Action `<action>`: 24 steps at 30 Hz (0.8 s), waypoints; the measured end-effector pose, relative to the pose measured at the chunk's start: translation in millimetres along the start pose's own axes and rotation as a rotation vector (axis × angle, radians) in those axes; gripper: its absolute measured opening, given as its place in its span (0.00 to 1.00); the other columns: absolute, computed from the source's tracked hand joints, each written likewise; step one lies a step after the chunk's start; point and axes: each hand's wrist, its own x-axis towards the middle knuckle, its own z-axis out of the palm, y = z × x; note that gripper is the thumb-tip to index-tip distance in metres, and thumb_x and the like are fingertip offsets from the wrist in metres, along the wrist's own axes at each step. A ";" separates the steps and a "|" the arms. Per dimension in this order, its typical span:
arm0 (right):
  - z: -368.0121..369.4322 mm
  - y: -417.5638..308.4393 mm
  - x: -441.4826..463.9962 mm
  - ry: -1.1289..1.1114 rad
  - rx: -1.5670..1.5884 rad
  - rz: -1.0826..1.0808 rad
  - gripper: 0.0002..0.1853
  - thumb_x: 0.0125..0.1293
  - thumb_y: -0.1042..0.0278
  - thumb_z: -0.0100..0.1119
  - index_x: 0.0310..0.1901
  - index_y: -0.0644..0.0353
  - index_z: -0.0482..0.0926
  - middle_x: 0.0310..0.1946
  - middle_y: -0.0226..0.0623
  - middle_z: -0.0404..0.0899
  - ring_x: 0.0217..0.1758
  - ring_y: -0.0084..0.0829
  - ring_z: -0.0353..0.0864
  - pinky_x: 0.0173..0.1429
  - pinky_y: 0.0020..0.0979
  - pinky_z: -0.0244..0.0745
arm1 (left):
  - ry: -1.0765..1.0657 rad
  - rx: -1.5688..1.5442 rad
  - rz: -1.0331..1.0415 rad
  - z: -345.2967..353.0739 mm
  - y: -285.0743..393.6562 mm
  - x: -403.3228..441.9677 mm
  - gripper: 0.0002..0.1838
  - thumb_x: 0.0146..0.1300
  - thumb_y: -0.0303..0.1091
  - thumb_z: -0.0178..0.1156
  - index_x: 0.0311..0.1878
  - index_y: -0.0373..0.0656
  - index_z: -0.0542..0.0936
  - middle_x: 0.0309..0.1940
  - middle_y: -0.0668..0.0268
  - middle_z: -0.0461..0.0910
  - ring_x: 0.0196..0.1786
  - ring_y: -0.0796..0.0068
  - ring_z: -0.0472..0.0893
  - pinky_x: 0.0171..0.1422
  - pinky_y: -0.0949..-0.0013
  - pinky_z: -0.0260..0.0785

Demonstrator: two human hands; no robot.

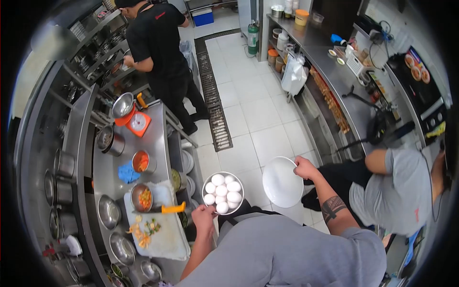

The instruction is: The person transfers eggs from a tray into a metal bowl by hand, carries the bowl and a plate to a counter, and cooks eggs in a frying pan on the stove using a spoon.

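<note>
My left hand (204,216) is closed on the rim of a round metal bowl (204,185) filled with several white eggs (220,190). The bowl is held up in front of my body, beside the steel counter. In my right hand (305,169) is a round, pale white plate or lid (282,182), pinched at its upper right edge and held apart from the bowl, over the tiled floor. Which of the two it is, I cannot tell.
Left, the steel counter bears a white cutting board (167,229) with chopped vegetables, an orange-handled knife (173,208), metal bowls and an orange scale (136,122). A person in black (158,48) stands ahead; another in grey (397,186) is at my right, by the stove counter.
</note>
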 end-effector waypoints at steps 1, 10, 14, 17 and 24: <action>-20.7 -6.7 17.3 -0.019 0.239 0.055 0.19 0.52 0.75 0.58 0.48 0.64 0.82 0.31 0.51 0.83 0.27 0.44 0.82 0.31 0.44 0.76 | -0.010 0.016 0.009 24.5 17.4 22.9 0.09 0.54 0.18 0.64 0.21 0.36 0.75 0.23 0.64 0.79 0.26 0.73 0.80 0.32 0.66 0.80; -118.6 20.1 207.4 0.099 1.178 0.227 0.32 0.48 0.77 0.58 0.61 0.66 0.76 0.33 0.40 0.82 0.21 0.33 0.80 0.18 0.33 0.70 | -0.206 0.059 -0.020 224.6 136.6 270.0 0.09 0.53 0.17 0.64 0.22 0.38 0.75 0.25 0.65 0.78 0.29 0.72 0.83 0.36 0.65 0.83; -163.4 32.0 266.0 0.340 1.445 0.308 0.32 0.52 0.77 0.58 0.64 0.65 0.72 0.40 0.42 0.82 0.29 0.36 0.84 0.21 0.34 0.72 | -0.242 0.111 0.000 332.5 213.3 348.6 0.12 0.52 0.18 0.64 0.21 0.41 0.73 0.23 0.67 0.76 0.28 0.73 0.81 0.35 0.63 0.83; -199.8 41.2 332.9 0.401 1.474 0.325 0.34 0.51 0.77 0.58 0.65 0.63 0.71 0.43 0.41 0.82 0.32 0.36 0.84 0.22 0.34 0.72 | -0.232 0.160 0.042 401.6 252.0 421.1 0.12 0.52 0.18 0.65 0.20 0.40 0.73 0.22 0.68 0.76 0.27 0.74 0.80 0.34 0.65 0.81; -346.5 33.2 605.3 0.287 1.361 0.274 0.34 0.50 0.76 0.57 0.65 0.63 0.72 0.44 0.41 0.82 0.33 0.34 0.84 0.19 0.31 0.70 | -0.125 0.032 0.024 561.7 348.4 551.2 0.08 0.53 0.20 0.65 0.22 0.37 0.76 0.24 0.68 0.77 0.27 0.75 0.80 0.32 0.66 0.80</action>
